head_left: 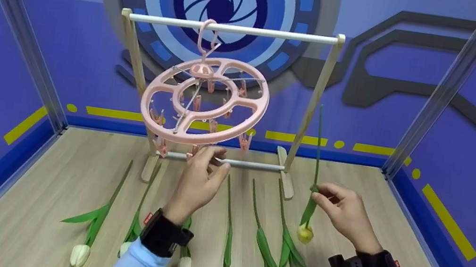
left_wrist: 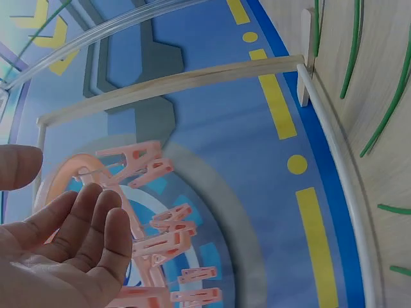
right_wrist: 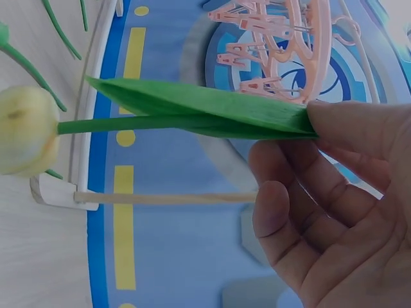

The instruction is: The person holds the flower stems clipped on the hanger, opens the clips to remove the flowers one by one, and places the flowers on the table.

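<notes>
While our right hand (head_left: 347, 213) pinches a yellow tulip (head_left: 311, 197) by the stem between thumb and forefinger, the flower hangs head down, its bloom below the hand and its long stem rising straight above it. From the right wrist view (right_wrist: 334, 199) we see the thumb and first finger closed on the stem where the green leaf (right_wrist: 212, 109) joins it, the other fingers loosely curled beneath and holding nothing, and the pale bloom (right_wrist: 26, 131) at the far end of the stem.

Our left hand (head_left: 199, 180) is raised in front of the round pink peg hanger (head_left: 205, 99), fingers relaxed and slightly bent, gripping nothing; its fingertips reach up to the hanger's lower rim, and we cannot tell whether they touch a peg. The left wrist view shows the open palm (left_wrist: 64, 250) with the pink pegs (left_wrist: 170, 234) just beyond the fingers.

That hanger hooks over the white top bar of a small wooden rack (head_left: 315, 98) and tilts toward us, its pegs dangling underneath. Our held tulip is to the right of the hanger, just past the rack's right post.

Below the hanger, six more tulips (head_left: 228, 242) lie on the wooden floor (head_left: 44, 179) in a row, blooms toward us and stems pointing to the rack. Behind the hanger stands a blue wall (head_left: 417, 85) with a circular shutter design.
</notes>
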`<state>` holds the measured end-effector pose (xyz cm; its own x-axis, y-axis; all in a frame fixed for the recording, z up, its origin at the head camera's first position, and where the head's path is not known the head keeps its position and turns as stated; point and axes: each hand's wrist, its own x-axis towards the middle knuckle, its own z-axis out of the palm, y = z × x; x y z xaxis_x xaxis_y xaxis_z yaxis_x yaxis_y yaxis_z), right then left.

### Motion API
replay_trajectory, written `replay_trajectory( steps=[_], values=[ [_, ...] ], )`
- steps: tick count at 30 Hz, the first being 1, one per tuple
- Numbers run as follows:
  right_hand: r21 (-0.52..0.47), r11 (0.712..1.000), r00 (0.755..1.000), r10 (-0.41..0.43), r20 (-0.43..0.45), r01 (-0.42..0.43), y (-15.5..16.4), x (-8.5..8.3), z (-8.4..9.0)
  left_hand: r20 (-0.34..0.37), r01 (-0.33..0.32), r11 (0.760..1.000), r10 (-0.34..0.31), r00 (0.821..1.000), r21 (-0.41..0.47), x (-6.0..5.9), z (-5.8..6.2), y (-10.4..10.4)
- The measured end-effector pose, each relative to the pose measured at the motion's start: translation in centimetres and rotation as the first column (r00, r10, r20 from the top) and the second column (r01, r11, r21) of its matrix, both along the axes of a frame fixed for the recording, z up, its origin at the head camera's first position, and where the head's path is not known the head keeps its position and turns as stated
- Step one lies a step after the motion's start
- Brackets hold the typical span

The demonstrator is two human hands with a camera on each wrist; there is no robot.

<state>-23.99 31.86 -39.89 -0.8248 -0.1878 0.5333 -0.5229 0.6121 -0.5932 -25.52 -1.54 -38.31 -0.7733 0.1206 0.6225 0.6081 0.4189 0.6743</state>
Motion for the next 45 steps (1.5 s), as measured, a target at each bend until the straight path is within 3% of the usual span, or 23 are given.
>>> replay_trajectory(
  steps=[8, 16, 21, 27, 34, 45],
  values=[
    [-0.013, 1.0, 1.0, -0.021, 0.02, 0.021, 0.7, 0.5, 0.6, -0.162, -0.063, 0.99, 0.042, 0.986, -0.129, 1.3, 0.1, 0.9],
    [-0.002, 1.0, 1.0, -0.003, 0.03, 0.003, 1.9, 0.6, 0.3, -0.29, -0.178, 0.951, 0.1, 0.952, -0.253, 2.0, -0.5, 1.3],
    [0.0, 1.0, 0.995, 0.004, 0.098, -0.004, 2.6, 0.4, -0.3, -0.338, -0.234, 0.92, 0.122, 0.933, -0.315, 2.3, -1.4, 1.7],
    [-0.006, 1.0, 0.971, -0.006, 0.24, 0.008, 3.2, 0.5, -1.0, -0.329, -0.28, 0.868, 0.146, 0.933, -0.41, 2.8, -2.5, 2.3],
    [-0.003, 1.0, 0.942, -0.004, 0.336, 0.005, 3.7, 0.5, -1.9, -0.321, -0.306, 0.834, 0.165, 0.933, -0.46, 3.0, -3.7, 2.7],
    [-0.056, 0.998, 0.91, -0.004, 0.414, 0.03, 4.1, 0.1, -4.0, -0.215, -0.241, 0.833, 0.151, 0.965, -0.498, 3.0, -5.7, 4.0]
  ],
)
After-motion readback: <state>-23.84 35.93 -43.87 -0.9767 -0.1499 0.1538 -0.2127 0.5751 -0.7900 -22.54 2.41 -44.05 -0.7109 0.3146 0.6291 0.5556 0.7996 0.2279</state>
